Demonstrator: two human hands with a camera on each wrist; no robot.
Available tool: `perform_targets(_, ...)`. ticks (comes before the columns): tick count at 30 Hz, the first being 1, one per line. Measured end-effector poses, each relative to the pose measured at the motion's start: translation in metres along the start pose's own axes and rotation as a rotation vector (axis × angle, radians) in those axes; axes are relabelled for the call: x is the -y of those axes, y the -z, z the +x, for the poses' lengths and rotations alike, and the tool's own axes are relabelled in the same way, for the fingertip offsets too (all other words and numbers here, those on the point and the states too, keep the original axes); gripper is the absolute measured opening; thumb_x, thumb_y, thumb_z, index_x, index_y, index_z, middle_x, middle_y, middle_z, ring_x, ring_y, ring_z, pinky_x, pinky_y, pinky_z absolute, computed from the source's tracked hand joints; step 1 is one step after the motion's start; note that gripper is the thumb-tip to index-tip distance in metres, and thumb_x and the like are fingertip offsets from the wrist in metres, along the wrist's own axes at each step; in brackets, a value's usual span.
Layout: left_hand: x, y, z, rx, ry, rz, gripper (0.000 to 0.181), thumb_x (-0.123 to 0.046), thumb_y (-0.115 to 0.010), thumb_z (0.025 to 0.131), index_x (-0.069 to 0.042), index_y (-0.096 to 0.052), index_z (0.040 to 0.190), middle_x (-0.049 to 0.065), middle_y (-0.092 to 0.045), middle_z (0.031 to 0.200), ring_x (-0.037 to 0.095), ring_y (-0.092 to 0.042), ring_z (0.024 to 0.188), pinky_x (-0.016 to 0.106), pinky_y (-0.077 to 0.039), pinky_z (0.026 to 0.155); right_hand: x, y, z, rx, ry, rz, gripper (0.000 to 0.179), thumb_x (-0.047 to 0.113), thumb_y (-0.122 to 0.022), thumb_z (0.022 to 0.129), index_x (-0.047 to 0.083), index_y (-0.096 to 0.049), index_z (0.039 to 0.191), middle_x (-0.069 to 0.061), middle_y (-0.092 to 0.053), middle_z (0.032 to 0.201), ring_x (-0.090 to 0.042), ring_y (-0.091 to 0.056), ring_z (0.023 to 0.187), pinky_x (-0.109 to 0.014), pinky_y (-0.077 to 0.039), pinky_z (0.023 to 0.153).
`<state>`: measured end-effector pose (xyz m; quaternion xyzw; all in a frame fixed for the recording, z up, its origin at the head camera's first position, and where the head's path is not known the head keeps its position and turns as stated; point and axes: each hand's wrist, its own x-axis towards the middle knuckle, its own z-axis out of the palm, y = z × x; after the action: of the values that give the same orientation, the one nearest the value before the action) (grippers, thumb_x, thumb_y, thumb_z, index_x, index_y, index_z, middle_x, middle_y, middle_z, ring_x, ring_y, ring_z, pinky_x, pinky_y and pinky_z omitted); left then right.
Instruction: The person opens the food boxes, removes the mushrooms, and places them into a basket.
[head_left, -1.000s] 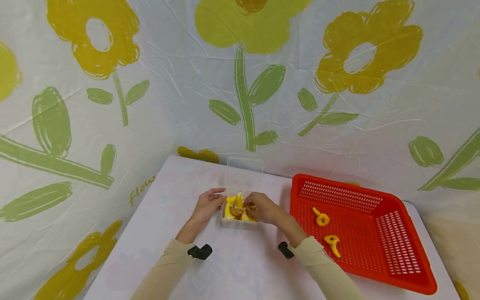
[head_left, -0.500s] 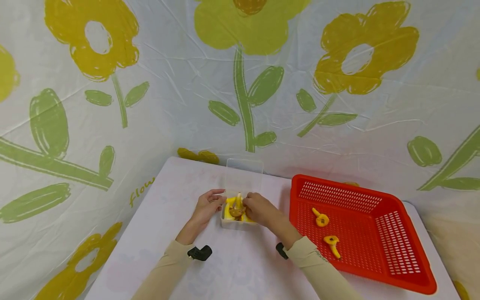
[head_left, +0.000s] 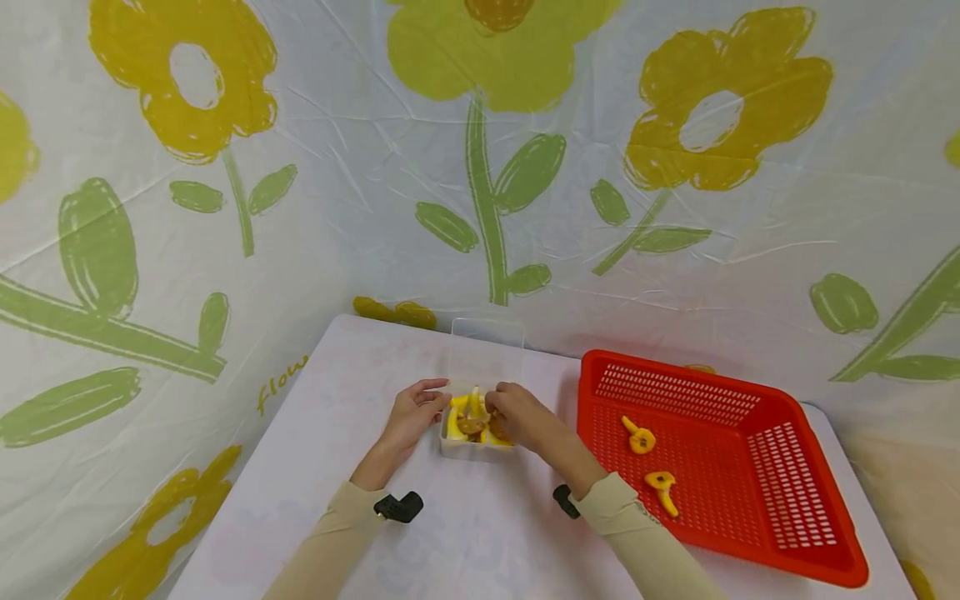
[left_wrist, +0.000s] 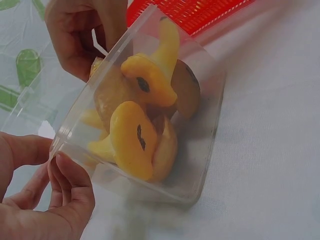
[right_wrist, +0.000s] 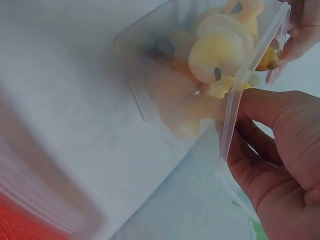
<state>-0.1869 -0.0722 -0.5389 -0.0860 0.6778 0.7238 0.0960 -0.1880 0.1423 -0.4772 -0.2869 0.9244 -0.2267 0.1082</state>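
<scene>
A clear plastic box (head_left: 480, 451) holds several yellow and brown toy-like mushrooms (left_wrist: 132, 140), some with dark marks on their caps. Its transparent lid (head_left: 486, 348) stands raised at the back. My left hand (head_left: 408, 414) pinches the box's left rim between thumb and fingers. Over the right rim reaches my right hand (head_left: 522, 414), fingers curled down inside the box around a brown mushroom (head_left: 498, 430). Through the hazy wall in the right wrist view, a tan mushroom (right_wrist: 175, 95) lies against those fingertips, which are partly hidden.
To the right stands a red perforated basket (head_left: 780, 417), with one yellow mushroom (head_left: 641, 439) toward its back and another yellow mushroom (head_left: 663, 492) nearer. A pale cloth covers the table (head_left: 465, 533). Behind it hangs a flower-printed sheet (head_left: 337, 208).
My right hand has shifted slightly within the box, its fingers closing more over the brown mushroom. The left hand stays on the rim; the basket's two mushrooms have not moved.
</scene>
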Motion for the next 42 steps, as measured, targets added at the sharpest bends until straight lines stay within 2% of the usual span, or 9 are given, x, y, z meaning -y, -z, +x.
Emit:
perform_targets(6,0.000,-0.001,-0.001,0.011,-0.007,-0.010,0.036,-0.009,-0.068,0.099,0.000,-0.064,0.133,0.011,-0.066,0.102,0.026,-0.060,0.089,0.026,-0.053,0.072,-0.003,0.004,-0.004,-0.033,0.024,0.017,0.016,-0.004,-0.070,0.093,-0.001,-0.078,0.107,-0.014,-0.066,0.106,-0.027,-0.061,0.098,-0.040,-0.057,0.093)
perform_targets(16,-0.003,-0.003,0.000,0.006,-0.003,0.002,0.037,-0.009,-0.068,0.099,0.000,-0.063,0.134,0.011,-0.065,0.101,0.024,-0.058,0.086,0.024,-0.052,0.071,-0.005,0.006,-0.008,-0.094,-0.071,0.087,0.014,-0.008,-0.076,0.087,-0.001,-0.078,0.099,-0.009,-0.065,0.099,-0.024,-0.060,0.095,-0.036,-0.058,0.087)
perform_targets(19,-0.003,-0.004,0.000,0.009,-0.001,0.006,0.038,-0.010,-0.068,0.099,0.001,-0.062,0.135,0.011,-0.065,0.103,0.023,-0.058,0.086,0.023,-0.052,0.071,-0.006,0.005,-0.009,-0.121,-0.030,0.068,0.014,-0.008,-0.077,0.086,0.000,-0.077,0.097,-0.010,-0.064,0.097,-0.023,-0.057,0.094,-0.035,-0.059,0.085)
perform_targets(24,-0.002,-0.003,0.000,0.000,0.000,0.009,0.036,-0.010,-0.068,0.099,-0.001,-0.063,0.133,0.011,-0.066,0.102,0.021,-0.058,0.084,0.022,-0.052,0.071,-0.004,0.008,-0.010,-0.166,0.092,-0.009,0.014,-0.006,-0.077,0.087,0.000,-0.076,0.100,-0.012,-0.062,0.098,-0.025,-0.056,0.095,-0.036,-0.058,0.086)
perform_targets(29,-0.002,-0.003,-0.001,-0.005,-0.007,0.017,0.034,-0.010,-0.068,0.099,-0.001,-0.064,0.132,0.011,-0.066,0.101,0.021,-0.058,0.085,0.022,-0.052,0.071,-0.001,0.014,-0.012,-0.194,0.073,-0.037,0.017,-0.003,-0.075,0.089,0.001,-0.078,0.105,-0.013,-0.064,0.102,-0.026,-0.057,0.098,-0.037,-0.058,0.087)
perform_targets(36,0.002,0.001,0.000,-0.007,-0.017,0.024,0.035,-0.010,-0.068,0.099,-0.001,-0.064,0.133,0.012,-0.066,0.104,0.023,-0.060,0.088,0.023,-0.053,0.072,-0.003,0.023,-0.018,-0.157,0.059,-0.106,0.024,-0.003,-0.076,0.088,-0.002,-0.075,0.112,-0.016,-0.071,0.106,-0.030,-0.061,0.098,-0.040,-0.057,0.088)
perform_targets(42,0.002,0.000,0.000,-0.012,-0.007,0.042,0.034,-0.013,-0.068,0.100,-0.005,-0.065,0.133,0.013,-0.066,0.108,0.021,-0.059,0.087,0.025,-0.053,0.075,0.000,0.034,-0.026,-0.027,-0.064,-0.075,0.027,0.000,-0.078,0.088,-0.001,-0.072,0.114,-0.013,-0.070,0.104,-0.027,-0.063,0.095,-0.039,-0.057,0.089)
